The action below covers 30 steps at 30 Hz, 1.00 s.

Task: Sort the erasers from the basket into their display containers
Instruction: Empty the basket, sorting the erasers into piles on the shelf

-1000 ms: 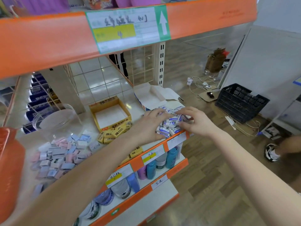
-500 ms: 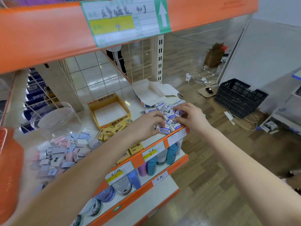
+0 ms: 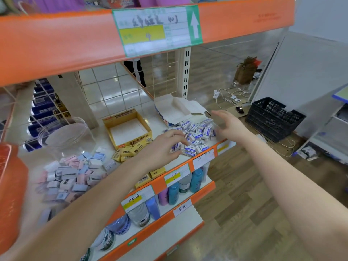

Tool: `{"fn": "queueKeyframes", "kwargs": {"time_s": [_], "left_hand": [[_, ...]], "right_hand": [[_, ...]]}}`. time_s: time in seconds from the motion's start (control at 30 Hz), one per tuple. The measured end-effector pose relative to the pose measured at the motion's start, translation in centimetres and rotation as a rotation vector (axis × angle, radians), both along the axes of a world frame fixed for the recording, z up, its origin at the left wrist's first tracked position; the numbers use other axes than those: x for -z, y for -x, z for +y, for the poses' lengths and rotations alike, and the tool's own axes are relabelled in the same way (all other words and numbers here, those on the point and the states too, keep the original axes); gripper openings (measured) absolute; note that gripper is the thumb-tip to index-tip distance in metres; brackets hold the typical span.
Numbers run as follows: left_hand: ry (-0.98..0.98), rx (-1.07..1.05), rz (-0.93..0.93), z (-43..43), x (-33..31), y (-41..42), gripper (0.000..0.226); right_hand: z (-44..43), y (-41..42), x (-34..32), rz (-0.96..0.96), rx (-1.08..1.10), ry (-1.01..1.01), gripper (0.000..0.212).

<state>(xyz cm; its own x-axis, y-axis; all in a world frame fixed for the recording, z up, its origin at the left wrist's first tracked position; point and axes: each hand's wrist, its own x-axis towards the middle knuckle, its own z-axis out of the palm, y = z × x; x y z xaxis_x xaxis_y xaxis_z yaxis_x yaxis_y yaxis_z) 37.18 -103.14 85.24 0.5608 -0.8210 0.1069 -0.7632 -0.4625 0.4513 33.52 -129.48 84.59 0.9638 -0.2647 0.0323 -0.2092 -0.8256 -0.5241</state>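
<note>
A pile of white-and-blue erasers (image 3: 196,135) lies at the shelf's front right, before an open white-and-blue box (image 3: 175,112). My left hand (image 3: 163,146) lies on the pile's left edge, fingers stretched over a few erasers. My right hand (image 3: 228,126) hovers at the pile's right side, fingers spread and holding nothing. Yellow 2B erasers (image 3: 130,152) sit in front of an empty yellow box (image 3: 130,129). Pastel pink and blue erasers (image 3: 71,172) are heaped by a clear jar (image 3: 66,136). The orange basket (image 3: 9,194) stands at the far left.
An orange upper shelf (image 3: 56,40) with a price label hangs close overhead. A wire grid backs the shelf. Bottles (image 3: 180,189) fill the lower shelf. On the floor to the right stand a black crate (image 3: 273,117) and loose cables (image 3: 227,97).
My right hand has lifted off the white-and-blue pile and moved right, fingers spreading. My left hand has slid to the pile's left front edge. The pile looks more spread out.
</note>
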Motion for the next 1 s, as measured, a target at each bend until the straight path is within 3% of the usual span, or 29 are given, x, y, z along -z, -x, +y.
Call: {"fn": "queueKeyframes", "kwargs": {"time_s": [0.07, 0.13, 0.3, 0.67, 1.0], "left_hand": [[0.007, -0.004, -0.017, 0.6, -0.2, 0.1, 0.026], [-0.001, -0.018, -0.036, 1.4, -0.5, 0.1, 0.026], [0.015, -0.075, -0.042, 2.6, -1.0, -0.7, 0.028], [0.050, -0.105, -0.064, 3.9, -1.5, -0.8, 0.028], [0.106, -0.331, -0.217, 15.1, -5.8, -0.9, 0.027]], "right_hand": [[0.4, -1.2, -0.1, 0.175, -0.083, 0.014, 0.069], [0.8, -2.0, 0.0, 0.220, -0.112, 0.038, 0.059], [0.8, -2.6, 0.6, 0.165, -0.118, 0.152, 0.052], [0.9, -1.6, -1.6, 0.030, -0.033, -0.044, 0.052], [16.9, -6.5, -6.8, -0.174, -0.512, 0.020, 0.040]]}}
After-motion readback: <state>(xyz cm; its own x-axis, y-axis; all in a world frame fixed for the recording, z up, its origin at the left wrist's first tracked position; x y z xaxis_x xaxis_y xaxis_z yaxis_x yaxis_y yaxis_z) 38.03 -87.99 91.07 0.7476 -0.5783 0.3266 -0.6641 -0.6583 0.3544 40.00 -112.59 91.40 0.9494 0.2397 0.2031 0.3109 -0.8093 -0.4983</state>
